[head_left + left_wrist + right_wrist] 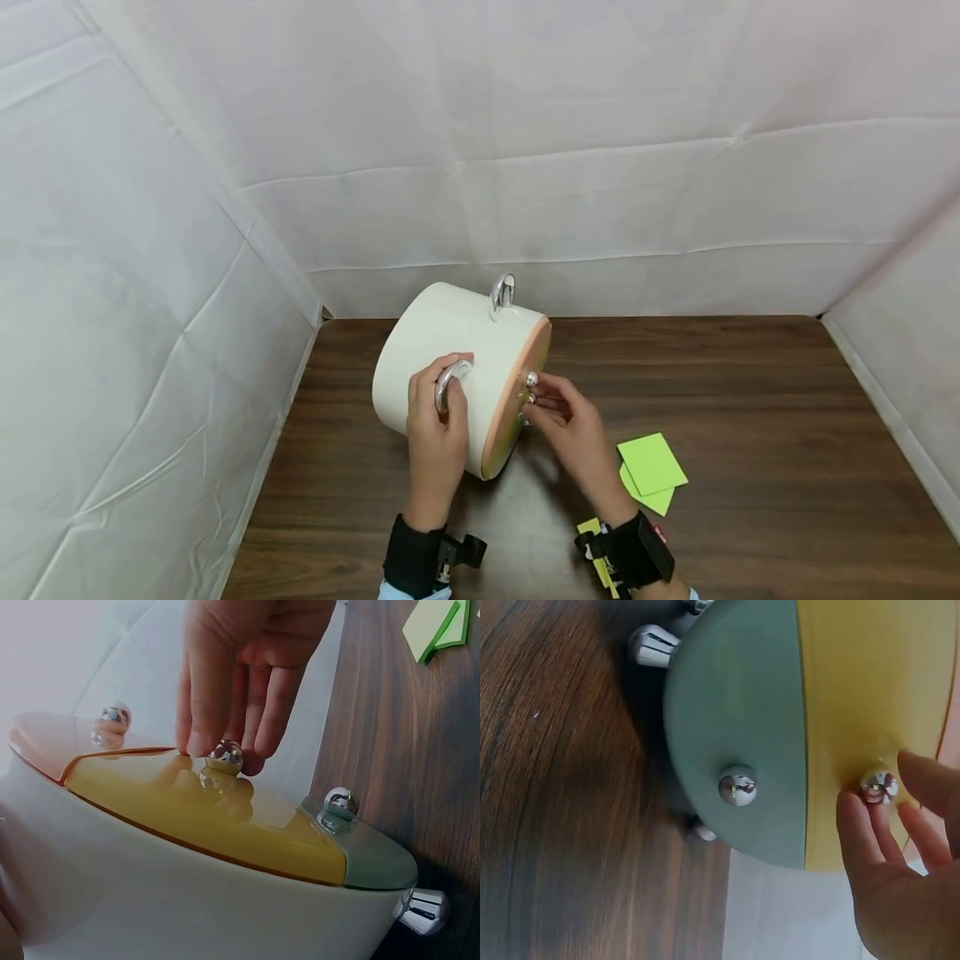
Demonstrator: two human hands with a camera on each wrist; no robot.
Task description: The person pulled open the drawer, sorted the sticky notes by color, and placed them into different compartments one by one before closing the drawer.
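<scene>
A white round container [423, 342] lies tipped on its side, its lid end facing right. My left hand [437, 433] grips a curved chrome handle [442, 395] on its side. The lid has a pink section [41, 739], a wide yellow section [150, 787] and a green section [735, 690]. Each section carries a shiny silver ball knob. At the yellow section's middle knob [879, 787], my right hand [573, 425] pinches with thumb and fingertips. The green section's knob [737, 787] stands free beside it. Another chrome handle [502, 293] sticks up from the container's far side.
Two bright green sticky-note sheets [652, 467] overlap on the dark wooden table [765, 433], right of my right hand. White cloth walls [585, 200] enclose the table at the back, left and right.
</scene>
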